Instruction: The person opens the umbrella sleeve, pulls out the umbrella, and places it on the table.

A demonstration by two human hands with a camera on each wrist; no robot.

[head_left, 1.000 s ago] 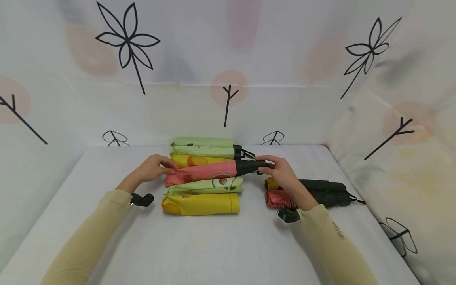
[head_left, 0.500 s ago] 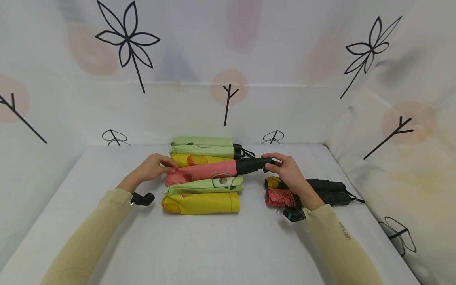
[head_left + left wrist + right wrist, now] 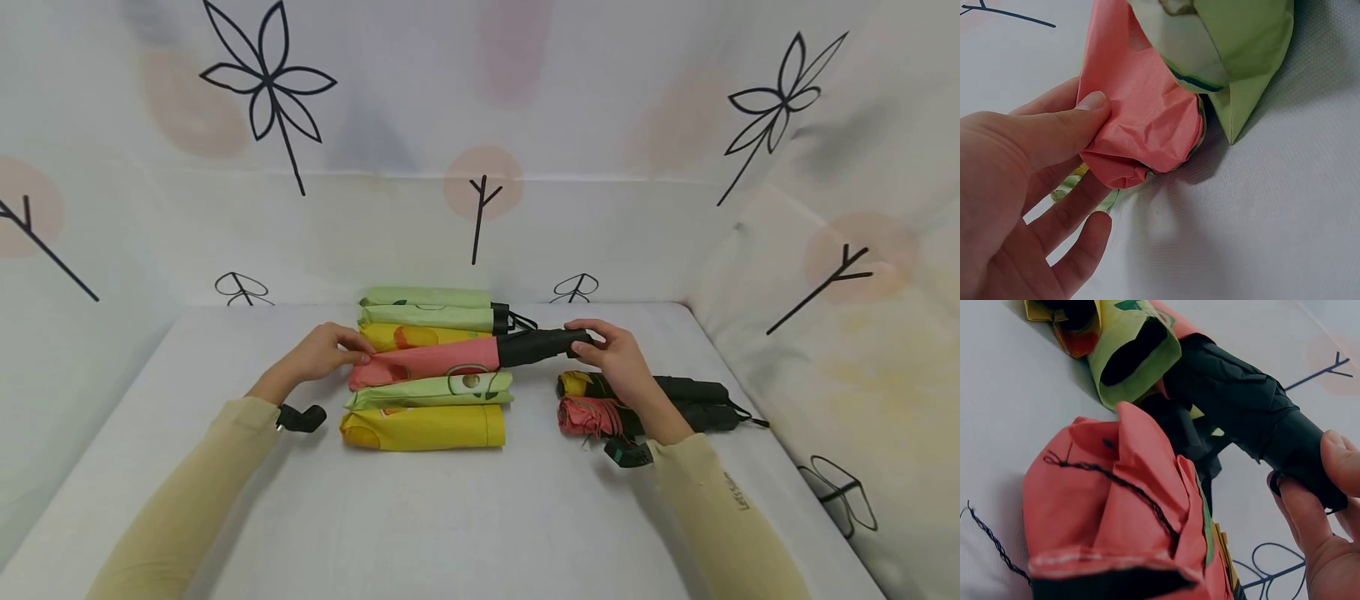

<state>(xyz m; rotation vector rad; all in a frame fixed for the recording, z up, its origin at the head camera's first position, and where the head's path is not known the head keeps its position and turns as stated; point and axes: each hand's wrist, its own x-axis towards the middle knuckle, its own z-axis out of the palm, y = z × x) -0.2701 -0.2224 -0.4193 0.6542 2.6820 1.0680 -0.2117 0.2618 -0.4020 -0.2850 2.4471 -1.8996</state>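
Note:
My left hand [image 3: 330,350] pinches the end of a pink umbrella sleeve [image 3: 420,361], thumb on top, as the left wrist view shows. Out of the sleeve's other end sticks a folded black umbrella [image 3: 536,346]. Its narrow tip end is held by my right hand [image 3: 618,360], thumb and fingers around it. Both hands stretch the pair sideways, the right end slightly higher. Just in front lie a light green sleeve [image 3: 431,392] with an avocado print and a yellow sleeve [image 3: 423,429]. In the right wrist view the green sleeve's mouth [image 3: 1138,353] is open and dark inside.
Behind lie a yellow sleeve [image 3: 390,336] and two light green ones [image 3: 427,297], one with a black end and cord. Right of centre, under my right forearm, lie two folded black umbrellas [image 3: 686,389] with yellow and pink [image 3: 588,417] ends. A patterned cloth wall [image 3: 600,225] stands behind.
My right hand has moved right, drawing more of the black umbrella out of the pink sleeve. My left hand stays at the sleeve's left end.

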